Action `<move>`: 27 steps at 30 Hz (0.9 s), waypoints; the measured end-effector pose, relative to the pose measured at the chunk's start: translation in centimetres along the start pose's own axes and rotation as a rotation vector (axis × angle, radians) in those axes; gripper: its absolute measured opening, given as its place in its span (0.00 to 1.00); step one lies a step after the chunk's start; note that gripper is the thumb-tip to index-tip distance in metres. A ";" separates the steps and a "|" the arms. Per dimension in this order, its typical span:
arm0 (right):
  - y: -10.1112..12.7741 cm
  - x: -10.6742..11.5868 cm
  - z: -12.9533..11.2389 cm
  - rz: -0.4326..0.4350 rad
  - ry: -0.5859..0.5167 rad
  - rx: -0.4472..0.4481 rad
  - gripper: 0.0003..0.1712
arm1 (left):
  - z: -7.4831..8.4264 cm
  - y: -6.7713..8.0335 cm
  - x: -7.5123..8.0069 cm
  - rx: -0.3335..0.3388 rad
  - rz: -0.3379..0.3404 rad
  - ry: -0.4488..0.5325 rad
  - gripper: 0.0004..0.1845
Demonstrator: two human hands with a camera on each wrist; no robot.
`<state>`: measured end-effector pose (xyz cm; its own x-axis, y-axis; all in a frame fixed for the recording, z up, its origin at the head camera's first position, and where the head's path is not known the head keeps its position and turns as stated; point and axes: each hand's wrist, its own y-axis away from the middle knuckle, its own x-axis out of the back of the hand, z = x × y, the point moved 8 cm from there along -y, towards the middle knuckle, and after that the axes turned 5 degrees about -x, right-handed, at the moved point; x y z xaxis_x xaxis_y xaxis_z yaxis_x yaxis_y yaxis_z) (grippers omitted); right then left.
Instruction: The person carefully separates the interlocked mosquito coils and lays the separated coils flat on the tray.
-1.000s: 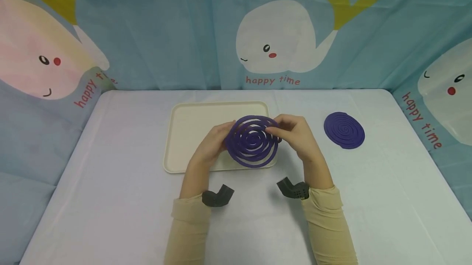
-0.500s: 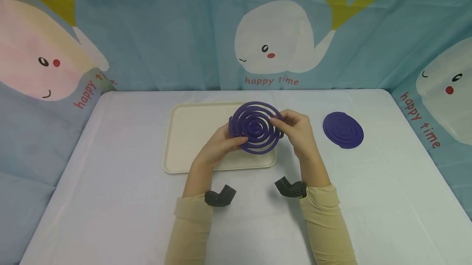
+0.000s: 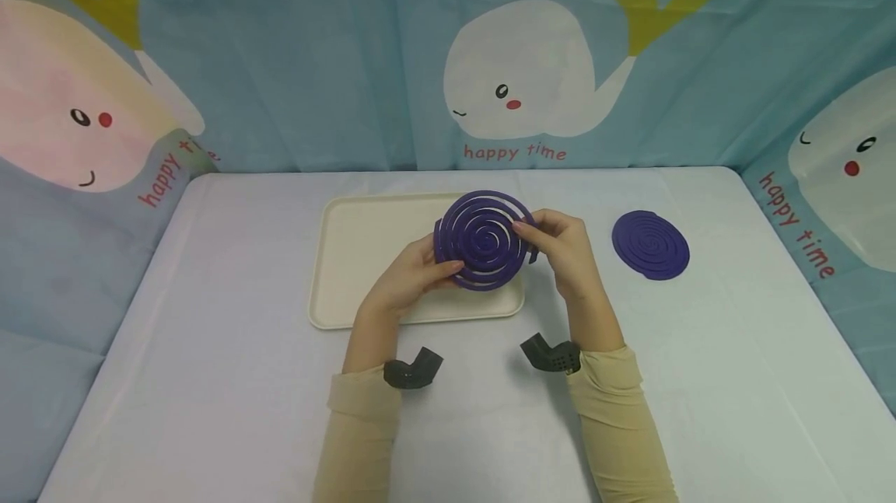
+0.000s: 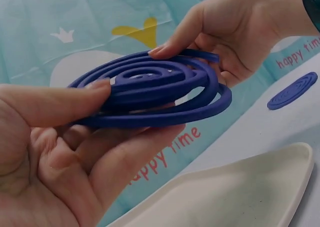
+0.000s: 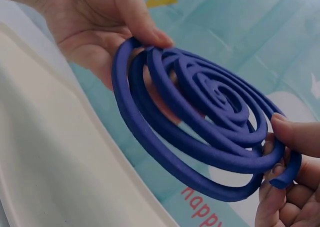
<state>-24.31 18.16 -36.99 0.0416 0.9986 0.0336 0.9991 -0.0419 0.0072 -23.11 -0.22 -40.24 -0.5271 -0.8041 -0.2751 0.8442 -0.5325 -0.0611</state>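
Note:
A purple-blue mosquito coil [image 3: 483, 240] is held up above the right part of the tray, tilted, with its rings partly spread apart. In the right wrist view, the coil [image 5: 200, 132] has sagging outer rings and a loose end at the right. My left hand [image 3: 404, 279] grips its left and near edge, thumb on top and fingers beneath. My right hand [image 3: 570, 250] pinches the right edge between thumb and fingers. From the left wrist, the coil's rings [image 4: 150, 102] appear stacked at different heights; whether two coils are interlocked I cannot tell.
A cream rectangular tray [image 3: 367, 235] lies on the white table [image 3: 231, 347] beneath my hands. Another purple coil [image 3: 651, 245] rests flat on the table to the right. A blue curtain [image 3: 315, 60] with whale prints stands behind the table.
The coil has moved up and away from me, with both hands on it. My left thumb has come onto its top face. Gaps between the rings look narrower now.

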 end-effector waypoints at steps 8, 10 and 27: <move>0.1 -0.4 0.0 -0.037 0.029 -0.007 0.09 | 0.2 0.0 0.5 -0.010 0.037 -0.030 0.29; 0.1 -0.7 -0.1 -0.063 0.084 -0.007 0.06 | 0.1 0.0 0.9 -0.001 0.077 -0.058 0.28; 0.3 -1.3 -0.1 -0.174 0.038 0.008 0.05 | -0.1 0.3 1.1 0.020 0.030 -0.012 0.27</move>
<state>-24.10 16.86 -36.91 -0.1319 0.9888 0.0704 0.9913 0.1316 0.0082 -23.48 -1.28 -40.62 -0.5027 -0.8227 -0.2653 0.8576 -0.5132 -0.0337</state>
